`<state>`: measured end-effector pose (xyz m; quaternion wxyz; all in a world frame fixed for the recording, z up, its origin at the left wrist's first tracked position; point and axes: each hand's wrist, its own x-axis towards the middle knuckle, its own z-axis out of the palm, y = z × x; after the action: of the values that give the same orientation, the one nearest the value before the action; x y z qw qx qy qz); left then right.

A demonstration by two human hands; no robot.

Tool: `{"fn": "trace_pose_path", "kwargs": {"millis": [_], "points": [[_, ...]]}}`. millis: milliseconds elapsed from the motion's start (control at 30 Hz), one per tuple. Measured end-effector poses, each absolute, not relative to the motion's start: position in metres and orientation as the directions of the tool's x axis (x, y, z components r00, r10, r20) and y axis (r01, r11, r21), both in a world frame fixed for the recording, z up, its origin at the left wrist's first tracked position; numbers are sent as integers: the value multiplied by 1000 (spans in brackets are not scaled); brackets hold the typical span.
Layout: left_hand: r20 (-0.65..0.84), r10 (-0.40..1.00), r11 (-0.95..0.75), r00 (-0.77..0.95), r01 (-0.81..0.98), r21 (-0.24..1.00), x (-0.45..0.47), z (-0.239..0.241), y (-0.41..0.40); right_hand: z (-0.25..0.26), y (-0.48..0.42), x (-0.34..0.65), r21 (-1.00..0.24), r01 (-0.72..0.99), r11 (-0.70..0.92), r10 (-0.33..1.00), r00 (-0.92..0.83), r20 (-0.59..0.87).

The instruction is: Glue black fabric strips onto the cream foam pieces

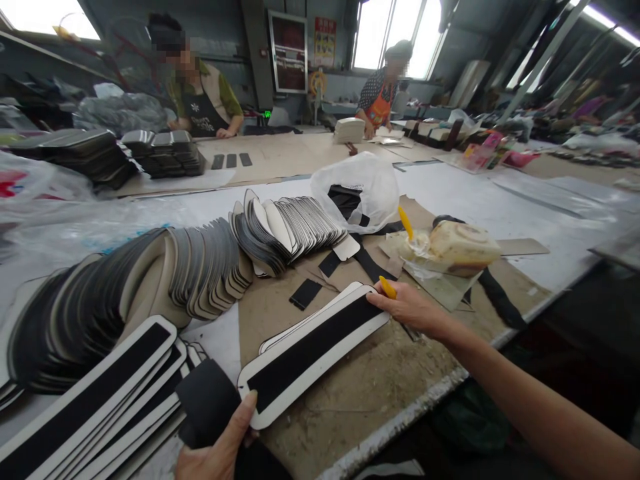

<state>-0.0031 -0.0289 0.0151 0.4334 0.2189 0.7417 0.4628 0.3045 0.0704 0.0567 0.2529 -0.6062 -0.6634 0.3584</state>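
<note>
A long white panel with rounded ends and a black strip down its middle (310, 350) lies tilted between my two hands. My left hand (220, 443) grips its near left end, thumb on top. Against that hand rests a loose curved black band (207, 393). My right hand (405, 303) pinches the far right end, and a yellow handle (387, 287) sticks up between its fingers; the rest of that tool is hidden. Under the panel's far edge another white panel (280, 337) shows. At lower left, similar panels with black strips (95, 393) overlap in a fanned pile.
Curved rows of stacked panels (200, 267) stand at left. Behind lie a white plastic bag (373, 187) with black pieces and a glue-stained container (460, 243) beside a yellow brush handle (405, 223). A small black rectangle (305, 294) rests on brown board (350, 400). Two people work across the table.
</note>
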Motion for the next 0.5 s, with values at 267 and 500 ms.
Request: {"fn": "trace_pose_path", "kwargs": {"millis": [267, 500], "points": [[-613, 659, 454, -436, -419, 786, 4, 20, -25, 45, 66, 315, -924, 330, -191, 942, -201, -267], [-639, 624, 464, -450, -445, 766, 13, 31, -23, 55, 65, 312, -873, 486, -43, 953, -241, -181]]}}
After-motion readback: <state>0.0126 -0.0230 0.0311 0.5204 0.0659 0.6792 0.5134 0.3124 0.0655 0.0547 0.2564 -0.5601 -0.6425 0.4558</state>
